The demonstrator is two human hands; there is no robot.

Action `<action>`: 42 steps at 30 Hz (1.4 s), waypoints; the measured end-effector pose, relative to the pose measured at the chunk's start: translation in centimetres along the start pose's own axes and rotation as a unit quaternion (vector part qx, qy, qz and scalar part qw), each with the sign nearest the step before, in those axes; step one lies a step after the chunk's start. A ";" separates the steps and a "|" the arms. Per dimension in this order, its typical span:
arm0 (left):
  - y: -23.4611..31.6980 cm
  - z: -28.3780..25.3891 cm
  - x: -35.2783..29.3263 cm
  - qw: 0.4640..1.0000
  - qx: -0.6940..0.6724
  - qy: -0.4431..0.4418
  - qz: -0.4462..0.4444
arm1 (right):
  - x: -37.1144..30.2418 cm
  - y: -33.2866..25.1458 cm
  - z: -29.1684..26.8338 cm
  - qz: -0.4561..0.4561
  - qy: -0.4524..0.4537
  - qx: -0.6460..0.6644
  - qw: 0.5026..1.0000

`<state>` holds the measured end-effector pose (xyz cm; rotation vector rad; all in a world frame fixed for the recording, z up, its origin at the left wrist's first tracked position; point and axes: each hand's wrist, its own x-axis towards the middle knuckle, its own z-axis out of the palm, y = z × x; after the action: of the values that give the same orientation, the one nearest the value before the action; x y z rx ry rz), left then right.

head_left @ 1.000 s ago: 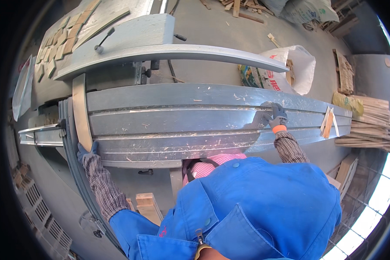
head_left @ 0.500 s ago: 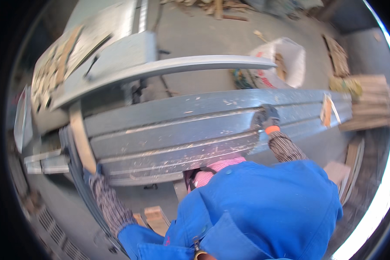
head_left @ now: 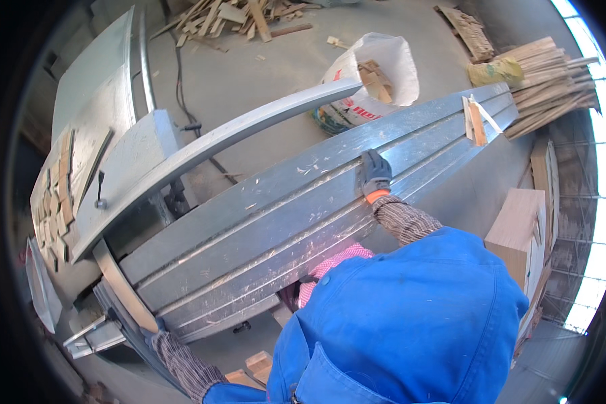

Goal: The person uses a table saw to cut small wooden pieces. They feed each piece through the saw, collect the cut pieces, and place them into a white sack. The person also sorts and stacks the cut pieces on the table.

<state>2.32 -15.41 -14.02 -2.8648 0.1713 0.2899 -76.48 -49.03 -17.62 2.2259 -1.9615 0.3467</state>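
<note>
My left hand [head_left: 154, 327], in a dark glove, is at the lower left, closed around the near end of a pale wooden board [head_left: 120, 281]. That board lies across the left end of a long grooved metal sliding table [head_left: 262, 219]; its far end reaches the fence. Farther right, my right hand [head_left: 376, 174], in a grey glove with an orange cuff, rests on the table's top with its fingers laid out and nothing in them. Small wood chips are scattered over the metal. Thin wood offcuts [head_left: 477, 121] sit at the table's right end.
A curved-looking metal fence [head_left: 242, 138] runs above the table. Short wood pieces [head_left: 60, 195] lie on the machine top at left. Beyond stand a white sack [head_left: 407, 67] of scraps and a scrap pile [head_left: 242, 17]. Stacked boards [head_left: 549, 81] and a wooden block [head_left: 515, 232] are at right.
The view has turned, so the table now slants up to the right and more wood on the right shows. Both hands keep about the same places on the board and table.
</note>
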 end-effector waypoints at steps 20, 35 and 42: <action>-0.6 -2.1 -2.7 0.999 -0.029 -0.015 0.015 | 0.1 -0.7 -0.6 -0.025 -0.001 0.022 0.999; -0.7 -4.7 -2.2 0.993 -0.068 -0.088 -0.027 | 30.1 -37.7 -1.1 -0.345 0.104 0.373 0.855; -1.0 -5.4 -2.5 0.997 -0.030 -0.069 0.035 | 36.9 -62.8 4.6 -0.491 -0.065 0.267 0.827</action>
<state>1.06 -15.70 -8.12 -2.8875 0.2410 0.5136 -9.64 -77.30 -9.66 3.2827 -0.5140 0.6278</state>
